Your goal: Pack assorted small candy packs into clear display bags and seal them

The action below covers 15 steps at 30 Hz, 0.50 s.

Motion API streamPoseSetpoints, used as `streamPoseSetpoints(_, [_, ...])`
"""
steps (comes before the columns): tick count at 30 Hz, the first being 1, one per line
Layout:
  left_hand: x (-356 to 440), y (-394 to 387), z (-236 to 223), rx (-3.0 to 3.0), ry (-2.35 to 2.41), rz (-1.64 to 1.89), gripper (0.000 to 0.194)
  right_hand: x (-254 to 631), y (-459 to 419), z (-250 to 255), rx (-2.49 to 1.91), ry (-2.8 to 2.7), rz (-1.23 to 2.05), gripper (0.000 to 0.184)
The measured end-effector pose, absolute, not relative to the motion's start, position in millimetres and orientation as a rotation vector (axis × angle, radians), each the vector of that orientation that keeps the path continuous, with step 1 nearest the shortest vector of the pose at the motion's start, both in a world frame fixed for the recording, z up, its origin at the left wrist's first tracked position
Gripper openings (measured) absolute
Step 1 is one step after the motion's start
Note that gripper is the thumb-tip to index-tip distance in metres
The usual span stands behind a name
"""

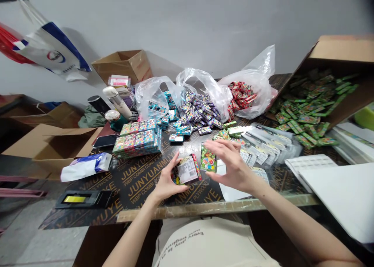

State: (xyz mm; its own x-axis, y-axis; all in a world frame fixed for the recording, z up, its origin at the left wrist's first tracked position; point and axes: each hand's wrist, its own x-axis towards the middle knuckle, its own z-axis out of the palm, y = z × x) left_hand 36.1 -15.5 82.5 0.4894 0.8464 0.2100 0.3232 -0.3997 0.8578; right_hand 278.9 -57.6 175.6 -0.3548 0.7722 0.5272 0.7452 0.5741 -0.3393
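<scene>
Above the dark printed plywood bench (137,198), the left hand (168,181), half curled, grips small boxes (188,170) with a white label uppermost; the right hand (229,163), loosely open, has its fingertips at a small green patterned box (208,160), beside white paper (230,185).

A plain, pale grey wall (187,29) rises behind the dark plywood worktop (117,195), which is printed with gold lettering and has a taped brown front edge. At lower left lies a grey floor (37,236), with pink metal bars (20,194) above it.
</scene>
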Motion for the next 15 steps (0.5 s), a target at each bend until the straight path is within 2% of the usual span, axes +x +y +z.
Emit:
streamPoseSetpoints(5, [36, -17, 88, 2.419, 1.180, 0.952, 0.087, 284, -39, 123, -1.284, -2.059, 0.305, 0.068])
streamPoseSetpoints(11, [22, -15, 76, 2.311, 1.635, 0.989, 0.096, 271, -17, 61, -1.314, -1.612, 0.724, 0.068])
streamPoseSetpoints(13, [23, -17, 74, 2.361, 1.630, 0.955, 0.096, 255, -14, 58, -1.301, -1.427, 0.867, 0.060])
streamPoseSetpoints(15, [27, -21, 72, 2.473, 1.528, 0.905, 0.092, 239, -12, 57, -1.230, -1.206, 1.163, 0.050])
